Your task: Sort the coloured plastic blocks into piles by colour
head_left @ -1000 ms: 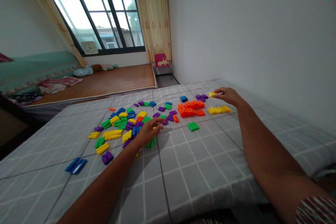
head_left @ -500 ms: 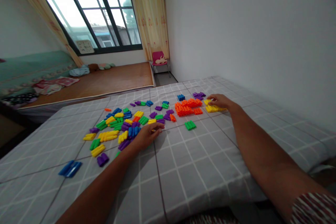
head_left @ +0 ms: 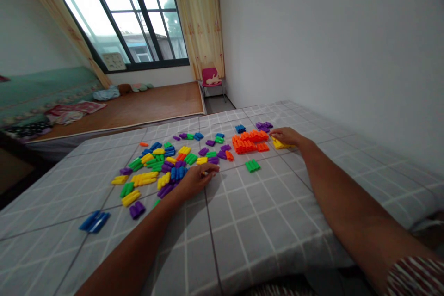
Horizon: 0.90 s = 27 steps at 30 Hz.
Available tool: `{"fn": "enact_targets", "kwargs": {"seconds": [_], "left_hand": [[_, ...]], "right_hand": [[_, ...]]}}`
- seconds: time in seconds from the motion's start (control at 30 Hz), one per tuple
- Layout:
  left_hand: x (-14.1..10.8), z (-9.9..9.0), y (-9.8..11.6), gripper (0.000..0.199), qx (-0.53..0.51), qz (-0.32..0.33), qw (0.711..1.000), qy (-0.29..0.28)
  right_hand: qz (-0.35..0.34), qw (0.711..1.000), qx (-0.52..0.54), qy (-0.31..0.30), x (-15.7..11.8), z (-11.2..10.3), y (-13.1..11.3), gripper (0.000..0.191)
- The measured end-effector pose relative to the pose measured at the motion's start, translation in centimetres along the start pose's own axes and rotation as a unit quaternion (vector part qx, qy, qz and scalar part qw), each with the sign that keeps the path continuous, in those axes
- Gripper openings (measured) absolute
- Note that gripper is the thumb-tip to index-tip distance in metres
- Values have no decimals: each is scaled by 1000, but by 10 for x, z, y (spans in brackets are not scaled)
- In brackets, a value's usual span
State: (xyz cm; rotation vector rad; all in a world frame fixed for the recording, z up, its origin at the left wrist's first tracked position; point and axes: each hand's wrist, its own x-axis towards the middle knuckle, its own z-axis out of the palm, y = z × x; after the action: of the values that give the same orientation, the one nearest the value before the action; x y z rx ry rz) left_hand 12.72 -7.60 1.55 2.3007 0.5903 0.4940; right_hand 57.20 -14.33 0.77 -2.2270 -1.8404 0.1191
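Note:
My left hand rests at the right edge of the mixed coloured pieces, fingers loosely curled, close to a blue piece and a purple one. Whether anything lies under its fingers is hard to see. My right hand is over the yellow pieces, partly covering them, its fingers bent together; what they hold is hidden. Left of it sits a stacked orange group. Purple pieces and blue pieces lie behind, and green pieces lie in front of the orange group.
Pieces are spread over the left half of the checked cloth, with a blue pair near the front left. A white wall borders the right. Beyond are a low bed and a pink chair.
My right hand has shifted slightly down and to the left over the yellow pieces, covering their far end. My left hand has hardly moved. The view has shifted slightly.

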Motion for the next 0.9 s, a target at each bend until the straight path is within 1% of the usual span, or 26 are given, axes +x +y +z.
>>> {"fn": "enact_targets", "kwargs": {"seconds": [0.13,0.23,0.27,0.33,0.4,0.43,0.47,0.5,0.53,0.57,0.6,0.63,0.7,0.73,0.8,0.83,0.9], "left_hand": [[-1,0,4,29,15,7,1000,-2],[-1,-9,8,29,27,11,1000,8],[-1,-16,8,29,34,9,999,21],[-1,-37,4,30,47,-4,996,81],[-4,-64,-9,32,63,-33,984,164],[-7,-77,-18,32,78,-52,976,197],[-10,-89,-28,33,100,-71,969,216],[-15,-99,-38,33,128,-91,963,220],[-20,-107,-49,33,161,-111,957,212],[-24,-112,-59,33,194,-128,953,194],[-29,-115,-67,33,222,-142,949,171],[-33,-117,-75,33,245,-152,946,147],[-39,-117,-86,32,280,-172,937,121],[-42,-117,-90,32,295,-186,929,121],[-46,-119,-97,33,320,-229,908,143],[-48,-120,-100,34,328,-251,897,155],[-53,-122,-105,35,335,-283,883,168]], "right_hand": [[-8,1000,-1,-2,-4,-3,1,35],[-12,1000,4,12,-5,-4,3,33],[-10,999,4,33,-5,-4,3,33],[0,994,2,109,-4,-4,3,35],[7,980,4,201,-2,-7,-3,37],[7,970,9,241,-1,-10,-8,37],[4,962,19,273,0,-13,-17,37],[-3,955,35,295,0,-16,-28,36],[-15,950,59,307,0,-19,-43,34],[-31,947,89,307,-1,-21,-61,33],[-55,947,123,293,-2,-20,-81,32],[-88,948,154,264,-3,-18,-104,31],[-175,950,189,174,-6,-8,-152,28],[-221,949,189,123,-7,-1,-176,26],[-300,937,172,44,-8,15,-221,23],[-333,928,164,19,-8,22,-242,22],[-378,913,155,-7,-6,32,-280,22]]}}
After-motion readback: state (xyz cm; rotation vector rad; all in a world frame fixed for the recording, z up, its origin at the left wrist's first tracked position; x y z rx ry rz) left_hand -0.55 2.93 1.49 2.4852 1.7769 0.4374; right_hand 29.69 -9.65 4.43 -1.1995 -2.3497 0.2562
